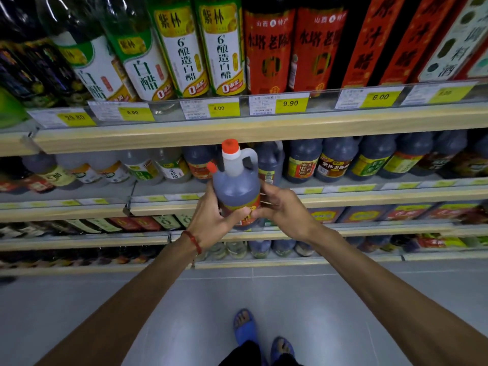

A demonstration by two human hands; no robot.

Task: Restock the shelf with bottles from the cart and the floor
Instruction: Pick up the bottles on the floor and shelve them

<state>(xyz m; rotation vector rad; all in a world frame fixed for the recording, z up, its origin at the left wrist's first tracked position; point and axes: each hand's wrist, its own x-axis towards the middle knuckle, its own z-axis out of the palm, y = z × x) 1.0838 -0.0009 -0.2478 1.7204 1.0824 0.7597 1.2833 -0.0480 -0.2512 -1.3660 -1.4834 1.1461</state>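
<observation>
Bottle held two-handed in front of the second shelf, not yet placed.

Left hand (pixel 214 215) and right hand (pixel 280 207) are both closed around the lower body of the dark vinegar bottle (pixel 236 191), which is upright, near the shelf edge (pixel 343 200). Recommended: keep it upright, lift the base clear of the edge rail, and slide it far into the gap among matching dark bottles, label facing near. Appearance: orange cap, translucent neck with loop handle, red-orange label, dark liquid.

Bottle-lined shelf (pixel 237 133) above tiled floor (pixel 105 299)
</observation>
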